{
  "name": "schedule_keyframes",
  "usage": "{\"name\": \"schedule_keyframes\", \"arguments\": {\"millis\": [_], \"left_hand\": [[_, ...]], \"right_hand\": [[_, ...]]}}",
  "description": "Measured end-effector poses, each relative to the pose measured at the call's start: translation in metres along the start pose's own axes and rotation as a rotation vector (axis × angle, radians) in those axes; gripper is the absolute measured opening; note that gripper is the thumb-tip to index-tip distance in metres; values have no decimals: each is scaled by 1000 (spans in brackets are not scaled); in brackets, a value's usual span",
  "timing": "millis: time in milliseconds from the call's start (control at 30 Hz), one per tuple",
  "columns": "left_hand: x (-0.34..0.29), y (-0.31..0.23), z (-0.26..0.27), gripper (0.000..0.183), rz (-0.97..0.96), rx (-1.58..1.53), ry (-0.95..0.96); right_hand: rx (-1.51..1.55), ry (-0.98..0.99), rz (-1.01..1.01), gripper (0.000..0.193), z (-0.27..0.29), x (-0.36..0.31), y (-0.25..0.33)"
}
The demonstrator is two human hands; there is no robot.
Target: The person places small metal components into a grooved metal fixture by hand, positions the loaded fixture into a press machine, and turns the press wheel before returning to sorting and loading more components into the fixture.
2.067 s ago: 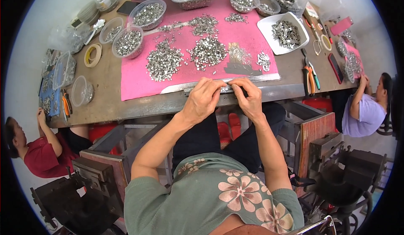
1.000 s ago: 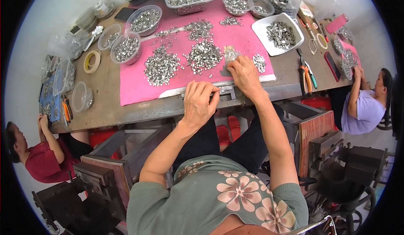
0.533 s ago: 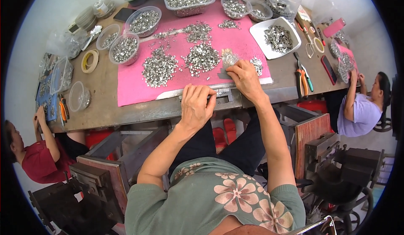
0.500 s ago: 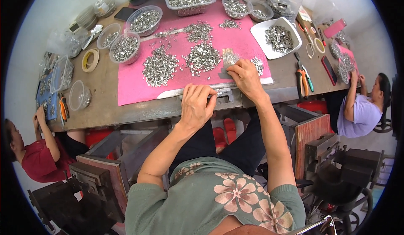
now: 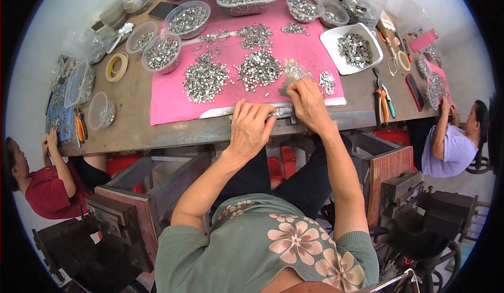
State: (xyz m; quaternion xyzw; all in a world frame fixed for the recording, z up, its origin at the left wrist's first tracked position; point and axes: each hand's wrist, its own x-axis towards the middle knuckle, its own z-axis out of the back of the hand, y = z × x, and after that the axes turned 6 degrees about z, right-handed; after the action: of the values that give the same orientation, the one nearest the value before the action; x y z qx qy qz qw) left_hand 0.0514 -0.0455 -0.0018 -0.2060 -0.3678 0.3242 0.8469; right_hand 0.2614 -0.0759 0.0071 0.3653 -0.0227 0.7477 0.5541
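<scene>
Clock directions are taken from the middle of the pink mat (image 5: 176, 101), with 6 o'clock toward the seated person. The left hand (image 5: 247, 127) is at 6 o'clock, its fingers bent over the near end of a narrow metal fixture (image 5: 284, 113) at the table edge; whether it grasps the fixture cannot be told. The fixture lies at 5 o'clock. The right hand (image 5: 310, 103) is at 4 o'clock, fingertips drawn together over a grey strip (image 5: 284, 91); anything pinched there is hidden. Just beyond those fingertips lies a heap of fine silvery pieces (image 5: 297, 70). Orange-handled pliers (image 5: 385, 104) lie off the mat at 4 o'clock. A broad pile of small metal parts (image 5: 206, 80) sits at 8 o'clock. A white tray (image 5: 331, 42) of darker metal parts is at 3 o'clock; a roll of tape (image 5: 116, 67) is at 9 o'clock. Farthest, at 12 o'clock, stands a filled rectangular plastic tub (image 5: 247, 9).
</scene>
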Motion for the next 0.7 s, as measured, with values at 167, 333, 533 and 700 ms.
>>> {"name": "schedule_keyframes", "arguments": {"millis": [167, 333, 533, 700], "left_hand": [[-7, -4, 9, 40, 10, 40, -42], [-11, -2, 4, 43, 31, 39, -52], [-13, -1, 3, 43, 22, 41, -53], [-14, -2, 2, 44, 26, 37, -50]], "right_hand": [[198, 31, 4, 10, 8, -12, 41], [100, 37, 53, 13, 3, -15, 41], [8, 59, 116, 12, 3, -16, 43], [-119, 120, 156, 13, 6, -14, 48]]}}
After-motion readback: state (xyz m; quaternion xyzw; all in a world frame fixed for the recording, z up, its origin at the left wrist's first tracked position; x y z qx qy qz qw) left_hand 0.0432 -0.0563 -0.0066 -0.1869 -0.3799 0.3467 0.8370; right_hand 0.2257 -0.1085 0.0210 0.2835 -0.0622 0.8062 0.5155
